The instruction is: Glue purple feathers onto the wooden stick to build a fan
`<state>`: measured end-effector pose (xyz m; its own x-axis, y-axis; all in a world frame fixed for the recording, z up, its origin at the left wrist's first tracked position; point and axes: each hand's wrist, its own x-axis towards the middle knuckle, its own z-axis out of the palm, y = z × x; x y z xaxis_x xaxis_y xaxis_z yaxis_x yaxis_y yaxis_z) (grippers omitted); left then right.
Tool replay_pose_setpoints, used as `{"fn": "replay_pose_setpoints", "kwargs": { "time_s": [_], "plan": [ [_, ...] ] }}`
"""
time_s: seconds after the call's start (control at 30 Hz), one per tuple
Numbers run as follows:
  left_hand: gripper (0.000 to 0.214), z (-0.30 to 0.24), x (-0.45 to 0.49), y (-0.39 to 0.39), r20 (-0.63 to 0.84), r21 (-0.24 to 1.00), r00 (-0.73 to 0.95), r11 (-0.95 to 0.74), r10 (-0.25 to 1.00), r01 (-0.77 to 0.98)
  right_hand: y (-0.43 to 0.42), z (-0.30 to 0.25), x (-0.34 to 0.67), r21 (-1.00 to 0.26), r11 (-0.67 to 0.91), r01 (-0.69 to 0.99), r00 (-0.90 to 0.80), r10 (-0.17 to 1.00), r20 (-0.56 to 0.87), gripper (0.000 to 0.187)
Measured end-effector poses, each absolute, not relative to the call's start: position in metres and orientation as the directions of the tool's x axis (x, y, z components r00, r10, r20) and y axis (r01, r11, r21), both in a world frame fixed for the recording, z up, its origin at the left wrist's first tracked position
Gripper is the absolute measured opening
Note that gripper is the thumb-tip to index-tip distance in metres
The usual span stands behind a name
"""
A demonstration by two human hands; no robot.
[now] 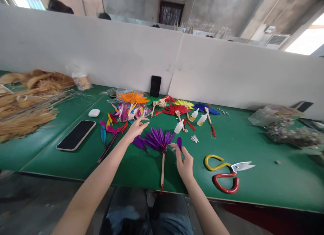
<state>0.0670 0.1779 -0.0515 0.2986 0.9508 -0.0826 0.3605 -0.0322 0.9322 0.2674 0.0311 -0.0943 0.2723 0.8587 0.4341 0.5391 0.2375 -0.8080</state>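
Observation:
A purple feather fan point(160, 139) lies on the green table in front of me, its wooden handle point(162, 169) pointing towards me with a red tassel at the end. Between the fingertips of my right hand point(185, 160) is a single purple feather point(179, 142), just right of the fan. My left hand point(138, 127) hovers above and left of the fan, fingers stretched out and apart, holding nothing. Below it lie loose purple feathers point(139, 143). Behind the fan stand small white glue bottles point(179, 126), with a little pile of white bits point(194, 138) nearby.
Finished-looking fans in orange point(133, 97), red point(176, 110) and blue point(206, 108) lie farther back. Scissors point(229, 171) rest at right. Left are a phone point(76, 135), a white case point(94, 113) and straw-like fibre point(32, 103). A white partition point(101, 53) borders the table.

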Motion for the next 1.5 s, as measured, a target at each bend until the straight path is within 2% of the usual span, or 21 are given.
{"fn": "replay_pose_setpoints", "kwargs": {
  "time_s": [0.07,0.17,0.33,0.53,0.63,0.8,0.9,1.1,1.3,1.5],
  "plan": [
    [0.039,-0.047,0.058,0.169,-0.064,0.927,0.281,-0.047,0.958,0.373,0.031,-0.096,0.275,-0.855,0.229,0.465,0.367,0.829,0.421,0.024],
    [0.033,-0.052,0.048,0.157,0.006,0.828,0.275,-0.159,0.961,0.538,0.029,-0.097,0.281,-0.890,0.244,0.386,0.404,0.822,0.401,0.025],
    [0.034,-0.074,0.049,0.156,0.048,0.688,0.341,-0.279,0.939,0.670,0.021,-0.095,0.268,-0.847,0.300,0.439,0.208,0.883,0.421,0.025],
    [0.026,-0.083,0.055,0.164,0.062,0.725,0.340,-0.276,0.939,0.631,0.017,-0.097,0.255,-0.713,0.422,0.560,-0.016,0.866,0.500,0.027],
    [0.023,-0.081,0.055,0.163,0.033,0.744,0.345,-0.253,0.938,0.619,0.016,-0.098,0.254,-0.657,0.433,0.617,-0.045,0.853,0.520,0.028],
    [0.023,-0.076,0.054,0.161,0.030,0.752,0.319,-0.231,0.947,0.618,0.011,-0.093,0.253,-0.633,0.447,0.633,-0.094,0.855,0.510,0.030],
    [0.030,-0.071,0.053,0.162,0.034,0.744,0.291,-0.219,0.956,0.632,0.008,-0.089,0.252,-0.631,0.471,0.616,-0.141,0.854,0.501,0.031],
    [0.044,-0.065,0.055,0.168,-0.077,0.765,0.386,-0.193,0.919,0.614,0.006,-0.083,0.251,-0.651,0.508,0.563,-0.302,0.861,0.410,0.036],
    [0.041,-0.072,0.059,0.174,-0.120,0.762,0.400,-0.174,0.909,0.624,0.004,-0.080,0.250,-0.725,0.454,0.518,-0.353,0.885,0.303,0.034],
    [0.037,-0.076,0.056,0.177,-0.084,0.757,0.436,-0.227,0.896,0.612,0.004,-0.083,0.250,-0.751,0.426,0.505,-0.344,0.897,0.277,0.032]
  ]
}}
